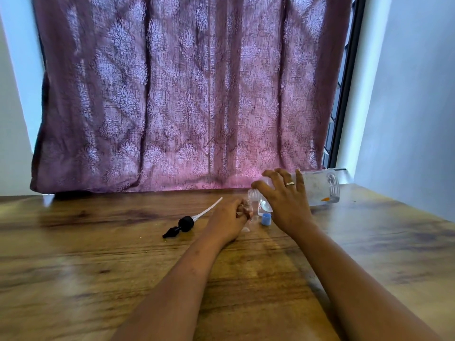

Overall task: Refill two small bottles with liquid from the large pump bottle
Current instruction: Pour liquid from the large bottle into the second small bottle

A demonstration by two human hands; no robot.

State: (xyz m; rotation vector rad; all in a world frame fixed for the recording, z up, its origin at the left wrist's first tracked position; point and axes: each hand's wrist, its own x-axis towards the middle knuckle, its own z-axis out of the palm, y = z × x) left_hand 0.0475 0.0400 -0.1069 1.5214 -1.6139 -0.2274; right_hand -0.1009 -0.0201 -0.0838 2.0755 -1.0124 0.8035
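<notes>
The cap [266,219] is light blue. Left of it lies a black pump [185,223] with a white tube [208,209]. Behind the cap, the clear bottle [318,190] bears an orange speck, and the curtain [172,94] is mauve damask. Under the cap, the table [98,267] shows brown wood grain.

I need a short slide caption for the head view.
Right hand tilts the large bottle toward a small bottle gripped by the left hand; the pump lies on the table.

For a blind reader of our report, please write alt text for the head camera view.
The right hand tips the large clear bottle toward a small bottle gripped by the left hand on a wooden table. The black pump and a blue cap lie nearby.
</notes>
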